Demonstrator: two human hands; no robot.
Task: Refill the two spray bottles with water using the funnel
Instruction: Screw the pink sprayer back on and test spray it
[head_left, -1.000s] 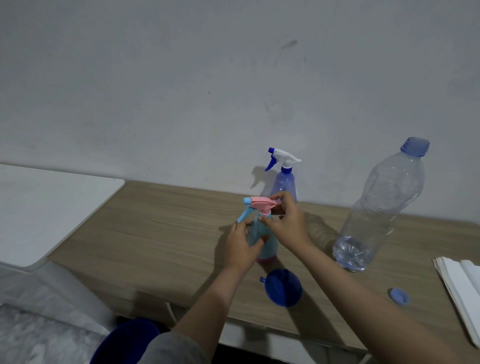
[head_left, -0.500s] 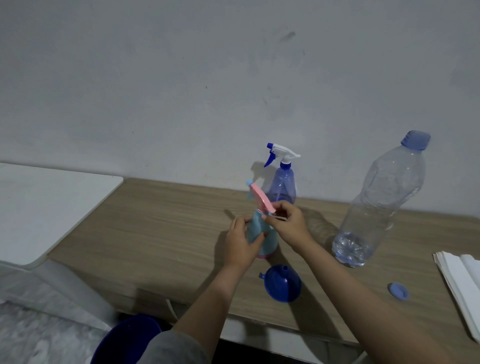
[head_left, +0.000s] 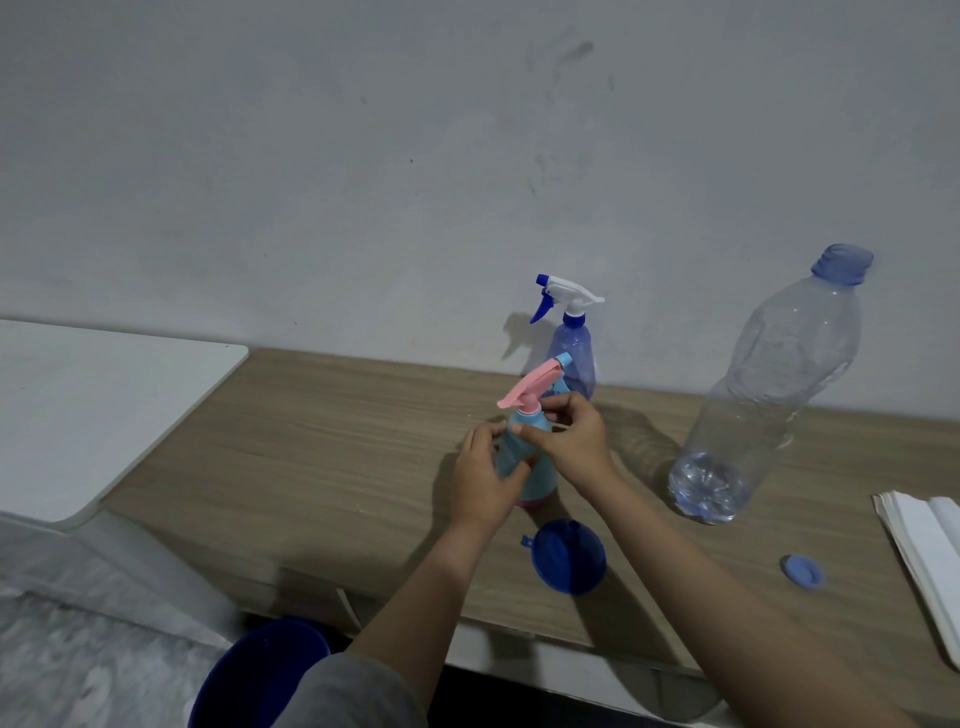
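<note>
A light blue spray bottle (head_left: 540, 478) with a pink trigger head (head_left: 527, 392) stands on the wooden table (head_left: 337, 441). My left hand (head_left: 483, 478) wraps its body. My right hand (head_left: 569, 441) pinches the collar under the pink head, whose nozzle points back right. Behind it by the wall stands a purple-blue spray bottle (head_left: 571, 358) with a white and blue head. A blue funnel (head_left: 569, 556) lies on its side near the table's front edge. A large clear water bottle (head_left: 763, 395), uncapped, holds a little water at the bottom.
A small blue cap (head_left: 802, 570) lies on the table at the right, near a stack of white paper (head_left: 930, 551). A white surface (head_left: 93, 405) adjoins the table on the left. A dark blue bucket (head_left: 260, 670) sits below the front edge.
The pink trigger head has turned on the bottle: its nozzle pointed left a second ago and now points back right. My hands have stayed on the bottle.
</note>
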